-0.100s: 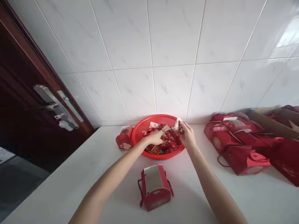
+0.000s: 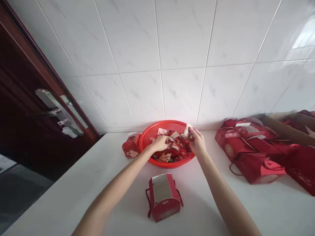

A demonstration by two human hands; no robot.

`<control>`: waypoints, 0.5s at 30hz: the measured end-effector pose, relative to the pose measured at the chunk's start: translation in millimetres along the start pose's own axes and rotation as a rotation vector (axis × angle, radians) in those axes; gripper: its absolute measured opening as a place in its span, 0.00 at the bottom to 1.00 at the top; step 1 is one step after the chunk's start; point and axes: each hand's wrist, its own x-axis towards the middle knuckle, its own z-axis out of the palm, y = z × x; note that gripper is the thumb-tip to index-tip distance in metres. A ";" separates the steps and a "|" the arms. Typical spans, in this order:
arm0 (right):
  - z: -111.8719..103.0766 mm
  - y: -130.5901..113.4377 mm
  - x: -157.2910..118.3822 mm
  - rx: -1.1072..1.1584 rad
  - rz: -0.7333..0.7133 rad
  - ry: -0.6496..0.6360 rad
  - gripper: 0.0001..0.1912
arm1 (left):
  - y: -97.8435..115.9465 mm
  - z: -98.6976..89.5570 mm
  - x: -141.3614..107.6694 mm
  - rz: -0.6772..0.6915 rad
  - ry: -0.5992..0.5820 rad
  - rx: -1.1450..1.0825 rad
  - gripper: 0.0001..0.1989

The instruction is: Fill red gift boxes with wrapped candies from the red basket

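Note:
A red plastic basket (image 2: 167,165) full of wrapped candies (image 2: 176,149) stands against the tiled wall. My left hand (image 2: 161,144) is over the candies, fingers curled together among them; what they pinch is partly hidden. At the basket's right rim, my right hand (image 2: 197,140) is closed on a few wrapped candies (image 2: 187,131) in pale and dark red wrappers. Nearer to me, between my forearms, an open red gift box (image 2: 163,203) with cord handles sits on the white counter.
Another red box (image 2: 131,147) touches the basket's left side. Several red gift boxes (image 2: 256,164) are piled to the right, beside a cardboard carton (image 2: 285,127) at the far right, with part of another person's hand (image 2: 310,132). A dark door (image 2: 36,114) is at left.
My left hand has drawn back slightly to the left and up from the candies, uncovering more of them. My right hand stays in place.

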 end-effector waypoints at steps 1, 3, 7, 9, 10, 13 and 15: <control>2.1 -0.8 -1.5 0.003 0.004 0.003 0.14 | -0.7 -1.9 -2.8 0.000 0.026 0.017 0.19; 6.1 -2.6 -4.3 0.010 0.018 0.013 0.15 | 2.0 -4.1 -9.0 0.044 0.084 0.050 0.20; 11.1 -6.0 -8.0 0.011 0.036 0.028 0.15 | 18.3 0.2 -18.7 0.334 -0.345 -0.017 0.14; 11.5 -6.8 -8.4 0.017 0.034 0.040 0.15 | 25.8 5.0 -19.5 0.378 -0.517 -0.019 0.15; 11.3 -7.1 -8.4 0.021 0.032 0.043 0.16 | 28.2 7.2 -18.8 0.373 -0.545 -0.013 0.16; 9.8 -7.3 -8.1 0.021 0.018 0.035 0.17 | 28.5 10.9 -14.0 0.313 -0.503 -0.006 0.18; 8.8 -7.4 -7.9 0.007 0.008 0.021 0.16 | 23.6 10.5 -10.1 0.261 -0.395 -0.057 0.17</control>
